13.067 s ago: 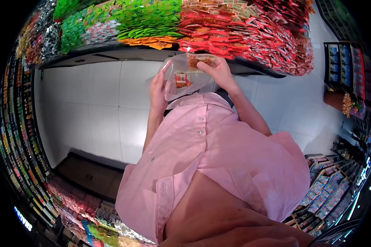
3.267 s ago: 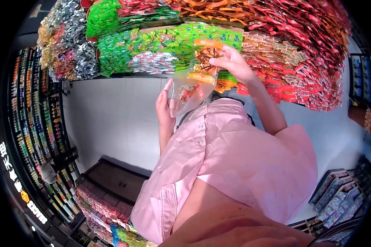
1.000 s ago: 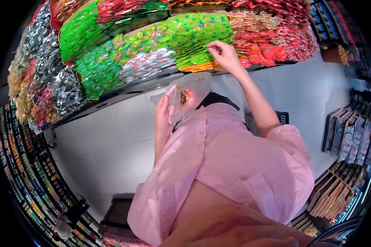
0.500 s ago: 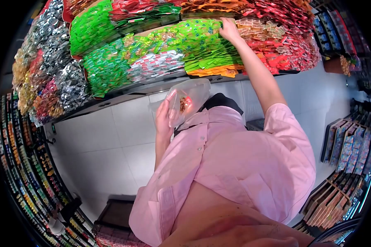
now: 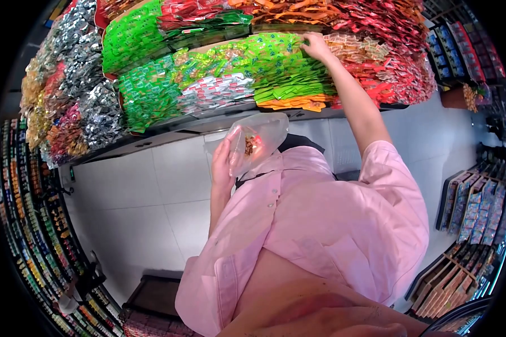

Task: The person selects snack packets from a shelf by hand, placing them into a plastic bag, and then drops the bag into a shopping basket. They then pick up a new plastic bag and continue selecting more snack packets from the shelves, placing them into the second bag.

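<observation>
My left hand is closed on the side of a clear plastic bag, holding it in front of my waist. A few small brown and red wrapped pieces lie inside the bag. At the far end of my outstretched arm, my right hand touches the back right edge of the light green snack packets. Its fingers are curled, and whatever lies between them is too small to make out. Beige-and-red packets lie just right of this hand.
A tiered display holds heaps of green, white packets, orange and red packets. Silver-wrapped pieces fill its left end. Stocked shelves line the left, racks the right. A dark crate stands behind me on the tiled floor.
The view has shifted slightly, so the display sits a little lower. My right hand stays at the green packets' edge, its fingers slightly more curled. My left hand still holds the bag.
</observation>
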A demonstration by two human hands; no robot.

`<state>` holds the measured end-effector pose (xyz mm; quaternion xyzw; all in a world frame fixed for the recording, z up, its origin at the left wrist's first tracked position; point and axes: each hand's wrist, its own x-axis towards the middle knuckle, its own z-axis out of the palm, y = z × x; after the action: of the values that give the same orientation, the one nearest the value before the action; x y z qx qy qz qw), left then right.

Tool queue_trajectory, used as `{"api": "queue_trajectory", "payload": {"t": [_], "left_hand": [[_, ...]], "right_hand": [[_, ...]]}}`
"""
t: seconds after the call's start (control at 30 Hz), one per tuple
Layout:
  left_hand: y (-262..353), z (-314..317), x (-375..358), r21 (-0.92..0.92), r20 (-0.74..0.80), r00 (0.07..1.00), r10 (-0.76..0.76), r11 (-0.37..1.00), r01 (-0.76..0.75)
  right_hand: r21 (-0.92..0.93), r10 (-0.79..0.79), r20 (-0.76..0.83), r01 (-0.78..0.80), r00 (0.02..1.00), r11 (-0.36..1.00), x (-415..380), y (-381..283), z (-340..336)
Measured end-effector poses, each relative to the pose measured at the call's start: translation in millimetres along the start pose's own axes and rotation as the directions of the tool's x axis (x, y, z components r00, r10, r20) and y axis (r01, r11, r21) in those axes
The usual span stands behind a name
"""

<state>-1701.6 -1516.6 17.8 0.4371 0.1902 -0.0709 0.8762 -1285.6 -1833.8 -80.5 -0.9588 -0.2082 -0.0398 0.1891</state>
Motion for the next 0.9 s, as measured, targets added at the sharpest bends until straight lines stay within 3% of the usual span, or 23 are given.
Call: {"api": "queue_trajectory", "payload": {"t": [0.03, 0.13, 0.17, 0.2, 0.27, 0.37, 0.5, 0.57, 0.77, 0.9], "left_hand": [[-0.5, 1.3, 0.1, 0.005, -0.008, 1.0, 0.013, 1.0, -0.013], [-1.6, 1.4, -2.3, 0.017, -0.024, 0.998, 0.05, 0.999, -0.049], [-1.4, 0.6, -3.3, 0.021, -0.017, 0.998, 0.061, 0.998, -0.061], [-1.3, 0.3, -4.6, 0.019, -0.016, 0.998, 0.062, 0.998, -0.061], [-1.0, 0.3, -6.8, 0.01, -0.019, 0.998, 0.052, 0.999, -0.052], [-6.3, -2.5, -6.1, 0.027, -0.024, 0.997, 0.072, 0.997, -0.072], [-5.8, 3.0, -8.1, 0.02, -0.024, 0.996, 0.081, 0.997, -0.081], [-9.2, 6.8, -4.5, 0.054, -0.102, 0.989, 0.105, 0.994, -0.1], [-9.5, 11.8, -8.5, 0.036, -0.069, 0.991, 0.11, 0.993, -0.108], [-14.3, 9.0, -8.7, 0.013, -0.067, 0.993, 0.099, 0.995, -0.098]], "right_hand": [[0.099, -0.01, -0.013, 0.011, 1.0, 0.995, 2.5, 2.2, 1.5], [0.492, 0.043, -0.278, 0.103, 0.96, 0.865, 4.5, -8.4, -9.1], [0.707, 0.17, -0.113, -0.041, 0.979, 0.706, -1.8, -28.7, -32.7], [0.928, 0.18, -0.104, 0.031, 0.978, 0.37, 0.0, -26.8, -26.9], [0.98, 0.263, -0.065, 0.013, 0.963, 0.198, -11.8, -52.8, -47.5], [0.991, 0.263, 0.085, -0.108, 0.961, 0.075, -38.4, -87.3, -61.9], [0.967, 0.134, 0.252, -0.256, 0.958, 0.008, -83.4, -123.9, -67.0], [0.947, 0.081, 0.321, -0.318, 0.944, -0.037, -104.3, -144.6, -71.6], [0.918, 0.041, 0.361, -0.363, 0.932, 0.163, -148.6, -179.8, -75.0], [0.921, 0.0, 0.377, -0.375, 0.926, 0.111, -160.7, -182.8, -72.1]]}}
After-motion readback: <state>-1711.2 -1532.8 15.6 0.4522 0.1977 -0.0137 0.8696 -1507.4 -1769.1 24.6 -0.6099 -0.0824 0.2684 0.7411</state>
